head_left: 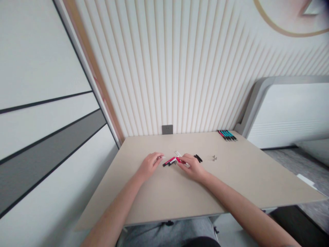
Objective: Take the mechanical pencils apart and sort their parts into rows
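Observation:
My left hand [149,166] is above the table, thumb and fingers pinched on a thin white piece [163,157] too small to name. To its right, my right hand [192,166] is closed at the fingertips around a red pen barrel [178,160], partly hidden by the fingers. Between the hands lies a red-and-black pen barrel [169,161], beside other small dark and white pen parts. Thin white refills [177,153] rest just behind the right fingers. Black pen parts [198,158] lie past the right hand's knuckles.
Several pens with red or teal barrels [227,135] lie in a row at the table's [246,178] back right. Small grey pieces [214,158] sit right of the black parts. A ribbed wall with a dark socket [167,129] borders the back; a white cabinet [51,137] stands left.

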Demonstrator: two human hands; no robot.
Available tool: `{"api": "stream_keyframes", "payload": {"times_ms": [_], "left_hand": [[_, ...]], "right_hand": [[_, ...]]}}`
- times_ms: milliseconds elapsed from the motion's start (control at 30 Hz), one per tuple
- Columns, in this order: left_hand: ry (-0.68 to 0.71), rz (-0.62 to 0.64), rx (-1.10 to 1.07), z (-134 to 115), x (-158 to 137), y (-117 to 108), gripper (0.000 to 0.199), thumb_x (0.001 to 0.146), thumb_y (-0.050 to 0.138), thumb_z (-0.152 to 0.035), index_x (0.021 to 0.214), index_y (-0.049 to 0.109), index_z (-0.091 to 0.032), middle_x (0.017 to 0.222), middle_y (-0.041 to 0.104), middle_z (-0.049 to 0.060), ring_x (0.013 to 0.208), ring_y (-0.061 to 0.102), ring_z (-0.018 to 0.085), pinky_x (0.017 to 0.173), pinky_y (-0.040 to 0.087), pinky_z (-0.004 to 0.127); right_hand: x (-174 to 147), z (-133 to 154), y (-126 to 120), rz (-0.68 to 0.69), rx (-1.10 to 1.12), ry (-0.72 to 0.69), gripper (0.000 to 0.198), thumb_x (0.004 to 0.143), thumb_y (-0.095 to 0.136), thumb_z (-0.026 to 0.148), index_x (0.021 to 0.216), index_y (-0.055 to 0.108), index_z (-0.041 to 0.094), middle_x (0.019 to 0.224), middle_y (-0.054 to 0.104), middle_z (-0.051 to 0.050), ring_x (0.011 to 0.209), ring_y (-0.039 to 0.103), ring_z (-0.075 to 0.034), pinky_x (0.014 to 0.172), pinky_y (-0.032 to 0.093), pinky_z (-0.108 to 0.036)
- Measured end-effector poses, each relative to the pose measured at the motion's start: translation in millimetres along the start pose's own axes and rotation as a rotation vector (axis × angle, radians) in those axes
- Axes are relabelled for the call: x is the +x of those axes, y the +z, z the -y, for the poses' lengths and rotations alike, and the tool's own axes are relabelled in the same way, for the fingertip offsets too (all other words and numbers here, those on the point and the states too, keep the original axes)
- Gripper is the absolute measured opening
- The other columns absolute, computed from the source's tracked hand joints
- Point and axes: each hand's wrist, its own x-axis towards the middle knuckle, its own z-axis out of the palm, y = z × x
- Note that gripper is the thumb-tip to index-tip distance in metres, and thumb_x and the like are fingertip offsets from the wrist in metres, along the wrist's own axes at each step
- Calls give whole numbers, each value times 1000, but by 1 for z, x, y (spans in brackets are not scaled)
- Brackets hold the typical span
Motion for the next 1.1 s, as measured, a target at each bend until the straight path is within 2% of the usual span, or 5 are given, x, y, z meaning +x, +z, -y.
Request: {"api": "stream_keyframes", "payload": {"times_ms": [267, 633, 767, 933, 1100], "left_hand": [[124, 52, -66, -28, 6, 2, 25, 100, 43, -32, 100, 65, -20, 95, 70, 6, 90, 63, 17, 84, 47, 31], [179, 140, 1, -28, 2, 8, 26, 100, 45, -33, 115, 62, -21, 103, 70, 7, 96, 63, 18, 88, 45, 33], [175, 128, 28, -27, 1, 7, 37, 96, 51, -38, 129, 53, -22, 108, 69, 9, 99, 63, 20, 90, 46, 34], [113, 142, 58, -24, 0, 8, 42, 91, 60, -40, 128, 53, -23, 106, 68, 8, 97, 63, 21, 91, 46, 35], [91, 211, 65, -18, -1, 13, 27, 93, 57, -34, 118, 60, -24, 100, 70, 6, 94, 64, 20, 88, 45, 34]], "right_hand": [[1, 8, 7, 36, -184, -134, 26, 96, 50, 28, 114, 67, 24, 96, 69, -10, 87, 62, -22, 78, 45, -35], [2, 17, 5, 78, -166, -205, 23, 95, 52, 28, 114, 65, 25, 97, 69, -9, 93, 63, -23, 79, 44, -35], [1, 12, 8, 39, -85, -101, 21, 94, 53, 28, 110, 66, 23, 95, 70, -9, 88, 63, -22, 79, 45, -35], [1, 8, 8, -107, 186, 140, 18, 90, 58, 34, 98, 68, 22, 89, 72, -6, 80, 65, -19, 76, 50, -33], [3, 10, 9, -135, 332, 211, 19, 89, 61, 37, 97, 67, 21, 94, 73, -5, 88, 67, -19, 82, 51, -33]]}}
